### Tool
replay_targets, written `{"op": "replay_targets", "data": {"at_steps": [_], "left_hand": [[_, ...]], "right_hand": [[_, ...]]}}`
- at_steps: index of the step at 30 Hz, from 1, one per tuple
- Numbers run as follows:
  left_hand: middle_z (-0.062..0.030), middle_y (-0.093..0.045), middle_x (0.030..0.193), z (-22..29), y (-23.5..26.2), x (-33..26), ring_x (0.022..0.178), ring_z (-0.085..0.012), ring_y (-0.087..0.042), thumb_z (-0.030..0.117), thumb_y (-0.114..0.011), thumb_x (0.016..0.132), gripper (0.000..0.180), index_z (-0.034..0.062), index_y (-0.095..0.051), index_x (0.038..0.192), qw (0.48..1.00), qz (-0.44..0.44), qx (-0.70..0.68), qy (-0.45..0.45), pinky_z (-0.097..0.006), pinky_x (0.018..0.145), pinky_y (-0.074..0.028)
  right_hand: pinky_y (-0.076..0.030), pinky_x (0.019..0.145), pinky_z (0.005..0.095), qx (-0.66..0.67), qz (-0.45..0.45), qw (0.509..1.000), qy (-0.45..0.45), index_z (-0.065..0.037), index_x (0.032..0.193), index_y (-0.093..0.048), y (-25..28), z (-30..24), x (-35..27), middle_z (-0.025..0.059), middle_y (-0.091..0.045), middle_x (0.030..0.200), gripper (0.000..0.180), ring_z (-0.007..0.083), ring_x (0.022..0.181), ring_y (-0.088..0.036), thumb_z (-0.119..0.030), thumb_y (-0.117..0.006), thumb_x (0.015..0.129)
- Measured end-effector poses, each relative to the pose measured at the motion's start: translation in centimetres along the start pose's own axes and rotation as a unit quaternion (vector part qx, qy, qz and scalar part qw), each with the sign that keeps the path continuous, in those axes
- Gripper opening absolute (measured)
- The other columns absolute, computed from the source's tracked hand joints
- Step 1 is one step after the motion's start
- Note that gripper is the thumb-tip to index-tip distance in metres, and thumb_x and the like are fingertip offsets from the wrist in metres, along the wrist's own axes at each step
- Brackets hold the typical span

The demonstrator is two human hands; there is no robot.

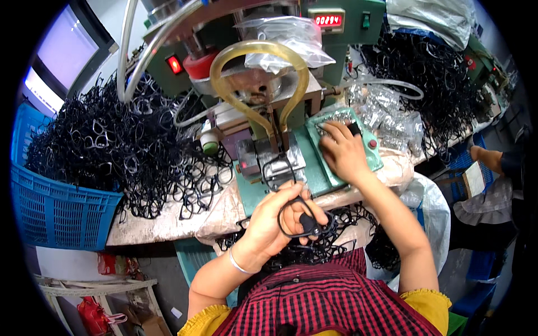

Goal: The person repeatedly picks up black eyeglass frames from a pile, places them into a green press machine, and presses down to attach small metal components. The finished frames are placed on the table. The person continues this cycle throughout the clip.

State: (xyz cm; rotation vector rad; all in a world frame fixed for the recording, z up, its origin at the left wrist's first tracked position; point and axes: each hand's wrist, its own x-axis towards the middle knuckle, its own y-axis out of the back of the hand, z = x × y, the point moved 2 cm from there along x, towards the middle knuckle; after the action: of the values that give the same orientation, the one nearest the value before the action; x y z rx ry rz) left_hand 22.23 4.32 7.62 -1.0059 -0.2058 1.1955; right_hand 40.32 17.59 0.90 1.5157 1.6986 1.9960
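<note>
My left hand [268, 224], with a thin bangle on its wrist, grips a black eyeglass frame [279, 223]. One lens ring reaches forward under the machine's metal head, and the other hangs by my fingers. A black patch covers part of one fingertip. To the right, my right hand [346, 154] lies over a green tray [330, 178], fingers bent and apart among small shiny parts [334, 117]. Whether a part is between those fingertips is hidden. A yellowish hose loop [258, 47] stands above the metal fixture [297, 159] of the machine.
Heaped black eyeglass frames [101, 134] fill the left side above a blue basket [61, 207]. More frames [426, 73] are piled back right, near clear bags of parts [386, 112]. A red button [372, 144] sits beside the tray. Another person's arm [486, 157] shows far right.
</note>
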Motion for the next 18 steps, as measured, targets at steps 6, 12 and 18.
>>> {"op": "replay_targets", "data": {"at_steps": [6,12,18], "left_hand": [[-0.0215,-0.072,0.096,-0.1,8.6,-8.7,0.082,-0.0263,-0.071,0.024,-0.056,0.101,0.031,-0.001,-0.053,0.118,0.847,0.155,0.452,-0.233,-0.036,0.071,-0.058],[-0.023,-0.037,0.152,-13.1,20.7,-20.7,0.111,-0.0417,-0.052,0.008,-0.077,0.067,0.08,0.0094,-0.047,0.141,0.439,0.18,0.879,-0.052,-0.05,0.104,-0.041],[-0.028,-0.034,0.153,-14.2,25.6,-15.1,0.129,-0.0447,-0.049,-0.003,-0.064,0.07,0.054,0.0048,-0.062,0.123,0.555,0.255,0.779,-0.14,-0.044,0.106,-0.046]], "right_hand": [[-0.053,0.078,0.0379,0.097,0.094,0.98,-0.147,-0.006,0.107,-0.071,-0.4,4.5,-1.9,0.0137,-0.071,0.096,0.022,0.031,0.087,-0.068,-0.006,-0.066,0.086],[-0.052,0.082,0.0284,0.175,0.058,0.956,-0.228,-0.004,0.106,-0.071,-0.4,4.7,-4.3,0.0086,-0.074,0.094,0.018,0.0155,0.086,-0.069,-0.01,-0.066,0.091],[-0.052,0.082,0.0275,0.245,0.059,0.949,-0.189,-0.003,0.106,-0.071,-0.1,2.6,-2.3,0.0074,-0.074,0.094,0.018,0.0137,0.086,-0.068,-0.008,-0.066,0.09]]}}
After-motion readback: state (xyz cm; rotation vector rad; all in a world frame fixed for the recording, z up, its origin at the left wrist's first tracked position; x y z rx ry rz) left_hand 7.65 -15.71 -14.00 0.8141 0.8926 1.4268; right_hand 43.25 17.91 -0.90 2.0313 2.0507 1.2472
